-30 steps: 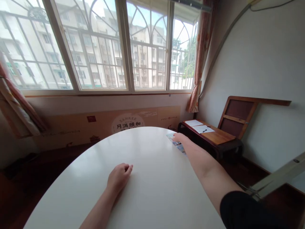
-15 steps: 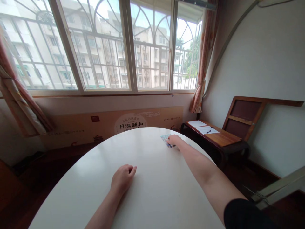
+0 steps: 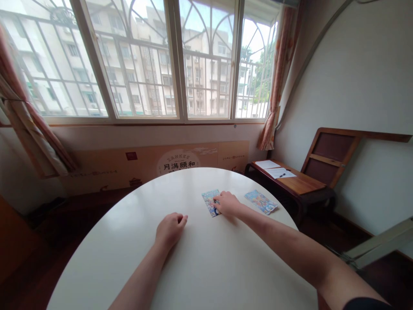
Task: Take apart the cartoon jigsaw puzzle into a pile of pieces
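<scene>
A flat, colourful picture card (image 3: pixel 209 202) with a light blue top lies on or just above the white round table (image 3: pixel 193 267). My right hand (image 3: pixel 227 203) reaches across and grips its right side; the fingers cover that part. To the right of this hand lies a second blue-and-orange printed piece (image 3: pixel 261 201), which looks like a thin packet with a slightly raised lower corner. My left hand (image 3: pixel 171 230) rests on the tabletop nearer to me, its fingers curled in a loose fist, apart from both printed pieces.
Beyond the far table edge stands a long printed cardboard panel (image 3: pixel 142 163) below the window. At the right, a low wooden table (image 3: pixel 303 181) bears white papers (image 3: pixel 280 173) and a pen (image 3: pixel 283 175). A curtain (image 3: pixel 274 103) hangs beside the window.
My right hand has moved left and nearer with the picture card. The second printed piece, hidden before behind my hand and arm, now shows. My left hand has hardly moved.
</scene>
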`<state>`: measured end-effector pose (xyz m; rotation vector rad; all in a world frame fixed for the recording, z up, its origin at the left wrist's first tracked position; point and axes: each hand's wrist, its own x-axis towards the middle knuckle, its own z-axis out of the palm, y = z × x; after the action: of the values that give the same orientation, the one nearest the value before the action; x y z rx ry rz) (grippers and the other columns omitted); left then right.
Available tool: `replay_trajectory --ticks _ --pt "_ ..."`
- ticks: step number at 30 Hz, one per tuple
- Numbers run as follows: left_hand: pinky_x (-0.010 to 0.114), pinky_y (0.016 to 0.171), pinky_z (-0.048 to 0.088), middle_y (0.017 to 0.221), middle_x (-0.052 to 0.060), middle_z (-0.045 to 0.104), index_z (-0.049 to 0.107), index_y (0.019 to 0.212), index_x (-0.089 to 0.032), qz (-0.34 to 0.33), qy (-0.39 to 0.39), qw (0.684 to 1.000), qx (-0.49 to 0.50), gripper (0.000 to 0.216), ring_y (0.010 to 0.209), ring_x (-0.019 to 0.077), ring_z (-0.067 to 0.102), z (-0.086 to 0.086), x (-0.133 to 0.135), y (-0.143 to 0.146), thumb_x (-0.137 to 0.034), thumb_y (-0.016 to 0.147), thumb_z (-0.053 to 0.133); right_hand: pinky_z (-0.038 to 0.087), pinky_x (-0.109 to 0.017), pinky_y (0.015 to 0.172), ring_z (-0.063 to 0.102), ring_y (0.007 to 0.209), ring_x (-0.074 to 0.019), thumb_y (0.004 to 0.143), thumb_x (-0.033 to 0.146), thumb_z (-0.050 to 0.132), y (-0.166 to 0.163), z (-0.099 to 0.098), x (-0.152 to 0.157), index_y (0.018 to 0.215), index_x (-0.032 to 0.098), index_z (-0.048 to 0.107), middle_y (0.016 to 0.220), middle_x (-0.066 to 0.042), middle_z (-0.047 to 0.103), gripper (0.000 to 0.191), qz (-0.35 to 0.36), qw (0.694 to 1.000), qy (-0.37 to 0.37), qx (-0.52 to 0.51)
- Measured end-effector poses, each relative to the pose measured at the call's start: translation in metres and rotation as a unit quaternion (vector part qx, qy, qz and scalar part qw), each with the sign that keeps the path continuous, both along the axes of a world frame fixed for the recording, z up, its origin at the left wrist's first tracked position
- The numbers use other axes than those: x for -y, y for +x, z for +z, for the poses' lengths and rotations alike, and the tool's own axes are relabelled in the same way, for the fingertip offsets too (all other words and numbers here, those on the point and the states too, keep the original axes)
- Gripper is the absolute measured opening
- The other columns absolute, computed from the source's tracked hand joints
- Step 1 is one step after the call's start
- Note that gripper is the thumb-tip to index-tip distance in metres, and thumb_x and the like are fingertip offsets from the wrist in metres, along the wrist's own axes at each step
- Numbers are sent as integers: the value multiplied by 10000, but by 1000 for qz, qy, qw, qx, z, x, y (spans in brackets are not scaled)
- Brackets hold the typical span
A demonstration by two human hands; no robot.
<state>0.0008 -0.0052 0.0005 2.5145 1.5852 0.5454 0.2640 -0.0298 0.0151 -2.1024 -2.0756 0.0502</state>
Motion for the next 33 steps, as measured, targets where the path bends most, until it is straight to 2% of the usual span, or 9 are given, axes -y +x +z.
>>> replay_trajectory --ticks 5,8,13,16,19,23,27,33 --pt "282 640 344 808 51 675 624 653 -200 0 3 1000 22 384 772 196 594 -1 0 0 -377 947 450 429 -386 890 563 1073 -281 937 478 508 -29 0 51 1226 297 660 1135 -110 628 374 57 998 18 2" --pt "282 653 353 792 42 660 620 677 -201 -8 14 999 40 353 755 188 587 0 1 2 -365 946 461 446 -365 832 580 1013 -270 915 465 546 -46 -1 78 1206 290 664 1104 -109 632 360 94 995 26 -2" --pt "273 694 389 805 33 660 655 753 -196 -52 33 994 86 261 758 173 591 0 6 8 -295 927 487 460 -354 735 612 933 -277 900 467 548 -66 7 102 1070 282 725 997 -104 661 307 138 990 22 0" --pt "275 721 411 829 33 679 693 806 -201 -74 24 992 95 221 783 178 607 -2 8 10 -264 904 507 465 -349 721 635 910 -270 898 444 546 -66 14 100 985 287 759 964 -94 685 279 139 990 5 -19" --pt "287 748 426 848 38 695 716 822 -205 -76 17 993 88 222 814 191 621 -3 8 10 -266 894 515 475 -354 764 647 931 -263 905 421 540 -57 14 90 1069 285 749 999 -88 702 298 116 991 24 -61" --pt "301 772 432 882 45 704 733 850 -210 -74 4 995 63 226 854 207 626 1 9 11 -286 888 524 472 -351 869 628 1020 -253 911 341 550 -40 0 74 1171 252 709 1055 -82 702 317 93 986 79 -115" --pt "307 788 437 917 50 707 743 879 -216 -69 -9 996 47 230 880 214 625 6 12 12 -286 878 524 446 -352 963 599 1089 -242 912 272 560 -26 -13 65 1179 241 700 1118 -79 693 303 94 976 116 -159" --pt "308 787 445 926 53 697 754 921 -220 -76 -16 996 44 238 899 220 624 6 13 11 -286 869 532 432 -378 1014 580 1130 -244 886 230 580 -23 -22 58 1184 227 701 1172 -78 685 322 110 964 146 -193"
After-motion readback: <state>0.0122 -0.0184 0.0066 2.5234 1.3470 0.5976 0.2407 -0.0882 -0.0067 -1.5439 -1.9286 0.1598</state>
